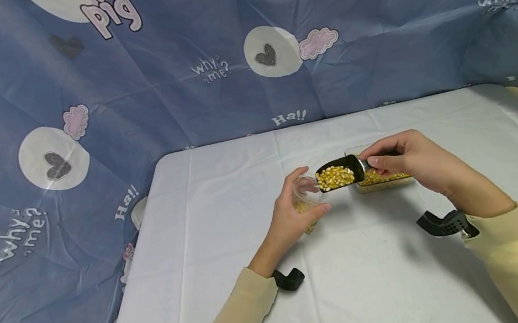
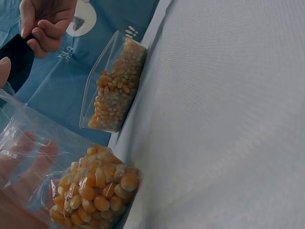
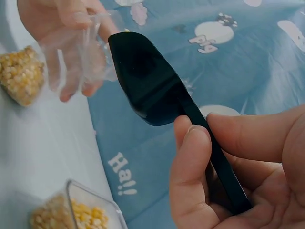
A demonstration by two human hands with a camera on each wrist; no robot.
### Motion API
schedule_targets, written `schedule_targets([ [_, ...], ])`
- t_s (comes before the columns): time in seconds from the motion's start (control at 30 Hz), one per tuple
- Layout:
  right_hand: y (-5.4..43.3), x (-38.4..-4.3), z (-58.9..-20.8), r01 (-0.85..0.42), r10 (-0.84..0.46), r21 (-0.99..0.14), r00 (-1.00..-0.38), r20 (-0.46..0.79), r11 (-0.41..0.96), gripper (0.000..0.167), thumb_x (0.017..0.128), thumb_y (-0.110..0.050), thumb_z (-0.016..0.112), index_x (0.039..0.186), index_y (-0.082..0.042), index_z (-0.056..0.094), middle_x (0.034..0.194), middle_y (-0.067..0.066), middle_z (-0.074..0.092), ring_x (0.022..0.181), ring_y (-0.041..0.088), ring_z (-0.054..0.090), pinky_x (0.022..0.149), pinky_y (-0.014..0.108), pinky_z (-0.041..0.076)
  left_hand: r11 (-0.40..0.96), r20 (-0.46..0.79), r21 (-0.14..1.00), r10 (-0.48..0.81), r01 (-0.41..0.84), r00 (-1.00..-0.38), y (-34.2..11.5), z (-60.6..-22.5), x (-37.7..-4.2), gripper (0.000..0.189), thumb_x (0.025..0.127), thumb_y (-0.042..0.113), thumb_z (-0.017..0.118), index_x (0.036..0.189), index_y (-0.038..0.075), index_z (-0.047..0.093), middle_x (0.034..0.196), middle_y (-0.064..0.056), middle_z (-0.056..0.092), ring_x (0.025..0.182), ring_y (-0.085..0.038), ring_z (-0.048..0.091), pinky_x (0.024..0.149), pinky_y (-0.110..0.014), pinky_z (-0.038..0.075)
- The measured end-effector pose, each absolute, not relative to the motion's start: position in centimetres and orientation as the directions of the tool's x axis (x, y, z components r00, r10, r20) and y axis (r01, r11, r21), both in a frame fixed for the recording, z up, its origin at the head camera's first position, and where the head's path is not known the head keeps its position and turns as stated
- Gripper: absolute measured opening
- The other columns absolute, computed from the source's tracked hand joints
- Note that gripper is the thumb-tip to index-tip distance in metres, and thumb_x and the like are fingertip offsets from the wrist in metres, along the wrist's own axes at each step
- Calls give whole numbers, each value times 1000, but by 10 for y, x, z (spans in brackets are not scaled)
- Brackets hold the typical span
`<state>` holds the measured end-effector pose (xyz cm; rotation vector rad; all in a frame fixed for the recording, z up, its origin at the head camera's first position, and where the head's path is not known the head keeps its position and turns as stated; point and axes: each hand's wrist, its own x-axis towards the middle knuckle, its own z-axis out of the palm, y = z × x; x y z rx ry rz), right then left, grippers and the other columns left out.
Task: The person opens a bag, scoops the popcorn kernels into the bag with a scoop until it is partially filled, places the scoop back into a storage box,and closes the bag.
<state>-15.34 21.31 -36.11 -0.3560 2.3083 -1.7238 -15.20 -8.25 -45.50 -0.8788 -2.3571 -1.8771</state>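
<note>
My left hand holds a clear plastic bag upright by its mouth, fingers and thumb spread round the opening. Yellow corn kernels fill the bottom of the bag. In my right hand is a black scoop, its handle pinched between thumb and fingers. Corn kernels are heaped in the scoop, as the head view shows. The scoop's front edge is at the bag's mouth; whether it touches the plastic I cannot tell. The right wrist view shows only the scoop's underside.
A clear rectangular container of corn kernels stands on the table behind the scoop, partly hidden by my right hand. White cloth covers the table. A blue printed curtain hangs behind its far edge.
</note>
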Motion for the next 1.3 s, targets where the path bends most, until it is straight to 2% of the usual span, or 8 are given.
schedule_targets([
  [0.17,203,-151,-363,-17,-328,-960,-941,-79,280,32,97,-17,69,121,5,69,105,18,70,84,21,67,76,33,58,186,313,892,405,413,-859,-82,-454,-151,82,86,32,83,151,40,34,126,7,58,115,-11,57,100,-44,44],
  [0.33,195,-149,-364,1,-320,-960,-943,-94,279,31,97,-16,70,121,3,69,110,20,69,88,26,67,77,35,58,241,278,889,392,390,-877,-82,-452,-149,81,85,40,82,150,44,34,135,5,56,125,-9,51,103,-48,42],
  [0.53,189,-147,-367,-3,-315,-947,-944,-103,321,28,96,-20,71,120,-6,73,113,18,69,93,34,68,80,38,57,265,269,884,386,385,-882,-82,-453,-149,81,85,43,82,150,46,35,144,3,51,134,-10,46,106,-51,40],
  [0.83,179,-144,-367,-61,-290,-938,-956,-44,341,21,95,-12,71,115,-5,75,117,15,69,87,22,72,76,37,59,277,268,880,383,386,-884,-82,-452,-148,79,85,44,82,149,46,35,147,-6,51,136,-13,45,107,-53,39],
  [0.93,177,-143,-367,-82,-282,-930,-959,-23,358,20,95,-12,71,114,-6,75,110,14,72,85,21,72,74,34,59,279,272,877,382,390,-883,-82,-451,-148,79,85,44,81,150,46,35,147,-5,51,135,-13,45,107,-52,39],
  [1.1,174,-141,-366,-92,-275,-926,-961,-13,366,20,96,-12,71,114,-5,75,98,13,74,81,21,71,73,37,59,285,264,881,367,378,-892,-82,-450,-148,80,84,44,82,149,47,35,143,2,54,132,-11,49,105,-51,40],
  [1.3,172,-139,-365,-122,-269,-913,-963,14,389,18,96,-12,70,112,-7,75,96,12,74,78,20,69,70,36,59,292,258,882,356,370,-898,-82,-448,-147,79,85,44,81,149,48,36,143,1,54,131,-12,49,104,-51,41],
])
